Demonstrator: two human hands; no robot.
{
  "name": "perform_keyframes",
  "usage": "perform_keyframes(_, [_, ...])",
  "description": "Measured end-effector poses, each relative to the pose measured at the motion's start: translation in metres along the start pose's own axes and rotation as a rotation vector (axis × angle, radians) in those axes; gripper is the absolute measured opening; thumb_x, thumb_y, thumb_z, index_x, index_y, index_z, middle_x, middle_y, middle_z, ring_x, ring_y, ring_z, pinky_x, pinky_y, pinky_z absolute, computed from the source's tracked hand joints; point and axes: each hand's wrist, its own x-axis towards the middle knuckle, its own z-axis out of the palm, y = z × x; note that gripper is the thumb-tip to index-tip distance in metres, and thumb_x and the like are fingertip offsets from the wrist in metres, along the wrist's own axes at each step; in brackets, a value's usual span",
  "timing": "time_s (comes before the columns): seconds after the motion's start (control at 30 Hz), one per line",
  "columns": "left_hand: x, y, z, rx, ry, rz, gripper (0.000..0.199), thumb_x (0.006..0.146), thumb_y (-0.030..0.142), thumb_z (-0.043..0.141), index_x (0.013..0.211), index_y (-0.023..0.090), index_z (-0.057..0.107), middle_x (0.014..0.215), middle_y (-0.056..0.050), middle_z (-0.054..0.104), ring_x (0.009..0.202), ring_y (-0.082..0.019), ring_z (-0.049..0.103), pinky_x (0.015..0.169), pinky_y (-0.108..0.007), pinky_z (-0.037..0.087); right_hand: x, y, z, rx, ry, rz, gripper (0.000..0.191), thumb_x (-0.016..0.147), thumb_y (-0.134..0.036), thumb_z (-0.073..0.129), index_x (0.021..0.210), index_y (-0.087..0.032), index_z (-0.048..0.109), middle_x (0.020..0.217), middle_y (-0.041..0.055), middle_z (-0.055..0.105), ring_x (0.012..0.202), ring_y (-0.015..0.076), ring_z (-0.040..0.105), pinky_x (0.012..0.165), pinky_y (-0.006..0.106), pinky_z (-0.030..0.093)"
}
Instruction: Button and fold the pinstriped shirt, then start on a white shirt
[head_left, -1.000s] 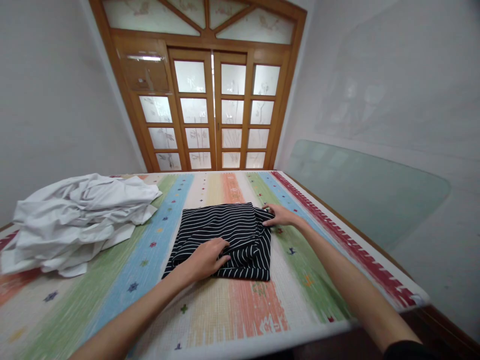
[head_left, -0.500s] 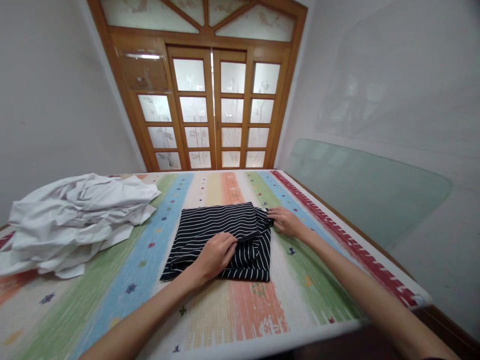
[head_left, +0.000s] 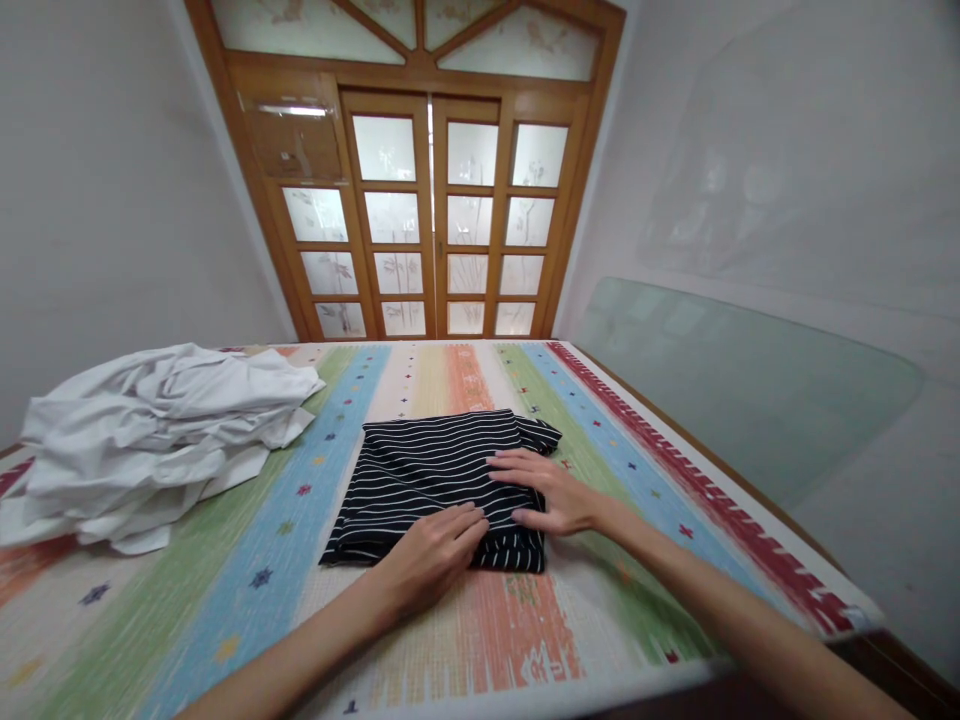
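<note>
A black garment with white stripes lies folded into a rough rectangle on the colourful striped cloth, with a small pointed flap sticking out at its upper right corner. My left hand is at the garment's near edge, its fingers together and bent on the fabric; whether they pinch any of it is hidden. Flat on the garment's right side rests my right hand, with fingers spread and thumb apart.
A crumpled heap of white fabric lies at the left of the table. Beyond the far edge stand wooden doors with glass panes. A pale green glass panel is along the right wall.
My right hand has let go of the garment's upper right corner and moved left and nearer, onto the fabric. The raised fold now lies flatter, and my left hand has shifted slightly nearer and right.
</note>
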Motion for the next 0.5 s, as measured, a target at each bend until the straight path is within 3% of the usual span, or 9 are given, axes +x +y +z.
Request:
perform_keyframes(0.07, [-0.01, -0.007, -0.007, 0.03, 0.03, -0.07, 0.034, 0.089, 0.01, 0.041, 0.12, 0.015, 0.055, 0.119, -0.012, 0.065, 0.116, -0.022, 0.059, 0.099, -0.038, 0.052, 0.001, -0.018, 0.01, 0.019, -0.037, -0.045, 0.056, 0.078, -0.036, 0.067, 0.13, -0.019, 0.057, 0.135, 0.0129, 0.057, 0.128, 0.0276, 0.05, 0.106, 0.049, 0.04])
perform_keyframes(0.2, [-0.045, -0.035, -0.021, 0.141, 0.03, -0.189, 0.048, 0.08, 0.005, 0.043, 0.125, 0.015, 0.055, 0.125, -0.011, 0.064, 0.12, -0.025, 0.057, 0.101, -0.043, 0.051, -0.004, -0.031, 0.031, -0.057, -0.046, -0.124, 0.032, 0.087, -0.016, 0.053, 0.117, -0.021, 0.065, 0.111, 0.0091, 0.071, 0.107, 0.02, 0.064, 0.094, 0.038, 0.052])
perform_keyframes(0.37, [-0.098, -0.064, -0.036, 0.282, -0.039, -0.354, 0.062, 0.073, 0.0, 0.038, 0.131, 0.014, 0.055, 0.133, -0.01, 0.06, 0.124, -0.026, 0.055, 0.103, -0.045, 0.048, -0.011, -0.032, 0.038, -0.135, 0.099, -0.162, 0.034, 0.089, -0.006, 0.043, 0.11, -0.018, 0.066, 0.1, 0.008, 0.073, 0.097, 0.017, 0.068, 0.084, 0.034, 0.056])
perform_keyframes(0.5, [-0.128, -0.065, -0.041, 0.322, -0.084, -0.566, 0.072, 0.066, 0.001, 0.039, 0.137, 0.009, 0.049, 0.136, -0.013, 0.057, 0.119, -0.027, 0.059, 0.099, -0.043, 0.051, -0.014, -0.042, 0.042, -0.17, 0.134, -0.207, 0.034, 0.088, -0.006, 0.043, 0.113, -0.017, 0.064, 0.101, 0.0082, 0.073, 0.101, 0.0176, 0.067, 0.086, 0.034, 0.056])
